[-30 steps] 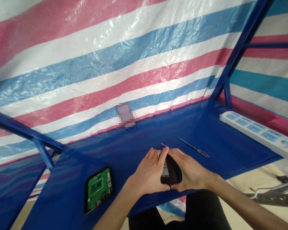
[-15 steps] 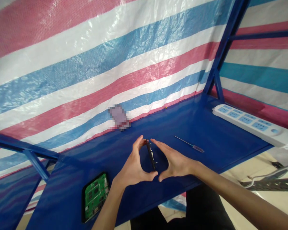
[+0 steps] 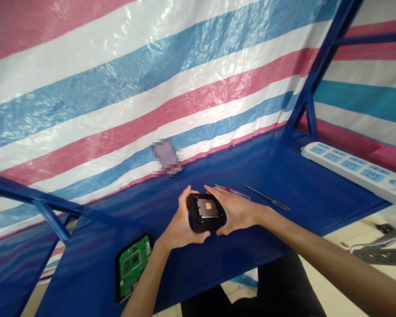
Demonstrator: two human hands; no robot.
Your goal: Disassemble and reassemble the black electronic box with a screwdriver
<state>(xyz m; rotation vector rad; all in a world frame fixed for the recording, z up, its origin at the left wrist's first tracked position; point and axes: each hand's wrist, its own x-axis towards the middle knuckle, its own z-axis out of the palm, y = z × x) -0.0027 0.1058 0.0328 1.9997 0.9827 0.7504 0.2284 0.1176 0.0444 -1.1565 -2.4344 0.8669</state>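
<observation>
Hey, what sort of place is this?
Likely a makeshift electronics repair bench: a blue table walled with striped tarpaulin, a bare green circuit board, a slim screwdriver and a power strip, while the left hand and right hand hold a black casing.

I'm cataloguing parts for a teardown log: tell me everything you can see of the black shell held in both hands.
The black shell is a rounded-corner square, seemingly matte plastic, held slightly tilted above the blue table, its inner side facing the camera. A grey metal plate with a small yellowish square at its middle sits inside. The left hand grips its left edge, the right hand its right edge.
</observation>
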